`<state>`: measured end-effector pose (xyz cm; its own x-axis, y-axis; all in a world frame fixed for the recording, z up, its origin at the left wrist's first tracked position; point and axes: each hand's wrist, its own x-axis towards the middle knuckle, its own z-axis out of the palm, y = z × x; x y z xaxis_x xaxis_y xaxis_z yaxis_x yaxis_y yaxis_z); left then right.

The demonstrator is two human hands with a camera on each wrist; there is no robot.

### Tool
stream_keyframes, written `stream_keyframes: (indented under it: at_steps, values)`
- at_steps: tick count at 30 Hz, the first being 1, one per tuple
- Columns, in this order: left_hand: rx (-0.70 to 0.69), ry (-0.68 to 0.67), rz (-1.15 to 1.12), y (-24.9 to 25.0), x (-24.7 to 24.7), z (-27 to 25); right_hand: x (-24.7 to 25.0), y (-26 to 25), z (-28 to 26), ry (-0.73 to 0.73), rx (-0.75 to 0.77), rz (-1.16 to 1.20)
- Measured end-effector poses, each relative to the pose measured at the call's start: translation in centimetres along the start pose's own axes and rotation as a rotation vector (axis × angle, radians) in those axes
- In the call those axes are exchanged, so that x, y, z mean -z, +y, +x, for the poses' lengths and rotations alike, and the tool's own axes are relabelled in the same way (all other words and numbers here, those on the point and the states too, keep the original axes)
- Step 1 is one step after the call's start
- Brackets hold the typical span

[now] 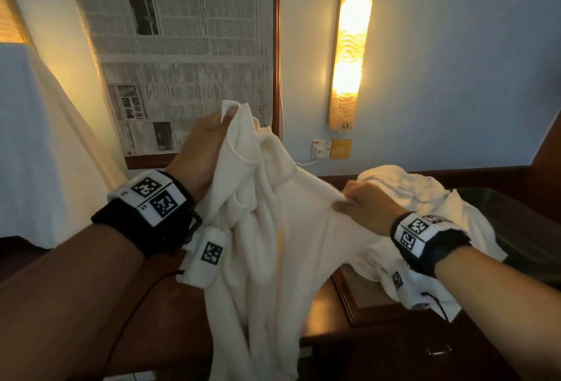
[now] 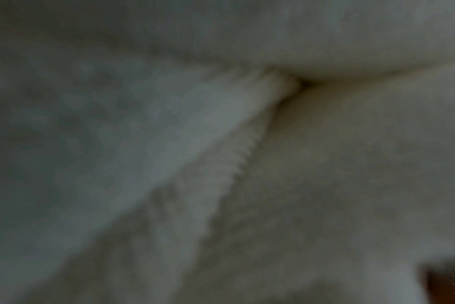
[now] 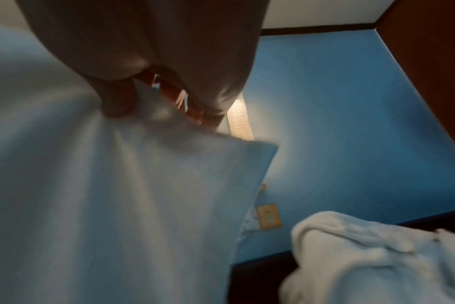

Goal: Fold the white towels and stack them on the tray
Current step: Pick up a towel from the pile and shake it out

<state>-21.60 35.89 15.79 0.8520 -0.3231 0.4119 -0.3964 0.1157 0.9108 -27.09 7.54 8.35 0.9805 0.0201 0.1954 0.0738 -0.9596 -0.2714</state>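
A white towel (image 1: pixel 267 244) hangs crumpled in the air between both hands, its lower part drooping over the table's front edge. My left hand (image 1: pixel 209 134) is raised and grips its upper corner, thumb on the cloth. My right hand (image 1: pixel 358 201) pinches the towel's edge lower and to the right. The left wrist view is filled with blurred towel cloth (image 2: pixel 221 164). In the right wrist view my right hand (image 3: pixel 122 102) pinches the towel (image 3: pixel 104 195). A heap of more white towels (image 1: pixel 425 198) lies behind my right hand. A wooden tray (image 1: pixel 364 301) lies partly under cloth.
A dark wooden table (image 1: pixel 394 347) holds the tray and the heap. A lit wall lamp (image 1: pixel 349 46), wall sockets (image 1: pixel 321 148) and a newspaper-covered frame (image 1: pixel 182 46) are on the wall behind. A dark bin or bag (image 1: pixel 516 222) sits at the right, white drapery (image 1: pixel 45 137) at the left.
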Motion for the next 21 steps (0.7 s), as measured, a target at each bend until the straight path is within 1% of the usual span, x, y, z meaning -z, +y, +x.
stream_keyframes:
  at_steps: [1, 2, 3, 4, 6, 8, 10, 12, 14, 18, 21]
  values:
    - [0.001, 0.002, 0.033, 0.0, -0.2, 0.0, 0.6, 0.1, 0.4, 0.099, 0.025, 0.054]
    - [-0.011, 0.011, 0.089, -0.2, -0.3, 0.0, 1.3, -0.2, 0.7, 0.199, 0.060, 0.165]
    - [-0.030, 0.023, 0.149, -0.4, -0.5, 0.1, 1.9, -0.8, 0.9, 0.280, 0.092, 0.276]
    - [-0.043, 0.025, 0.196, -0.7, -0.7, 0.2, 2.6, -1.9, 1.1, 0.331, 0.132, 0.351]
    - [-0.022, 0.003, 0.193, -1.0, -1.2, 0.1, 3.8, -4.2, 1.5, 0.386, 0.253, 0.415]
    - [-0.023, -0.015, 0.145, -1.1, -1.9, 0.0, 4.6, -6.6, 1.7, 0.400, 0.371, 0.416]
    - [-0.031, -0.031, 0.120, -1.4, -2.3, 0.0, 5.1, -8.3, 2.0, 0.424, 0.420, 0.388]
    - [-0.015, -0.050, 0.090, -1.8, -2.5, -0.1, 5.2, -9.3, 2.3, 0.456, 0.428, 0.345]
    - [-0.003, -0.044, 0.058, -2.0, -2.5, -0.2, 5.0, -9.7, 2.4, 0.440, 0.404, 0.319]
    - [-0.047, 0.013, 0.146, -2.4, -2.2, -0.6, 4.1, -8.6, 1.9, 0.329, 0.419, 0.335]
    - [-0.039, 0.046, 0.100, -2.2, -1.8, -0.8, 3.4, -6.6, 1.3, 0.167, 0.291, 0.295]
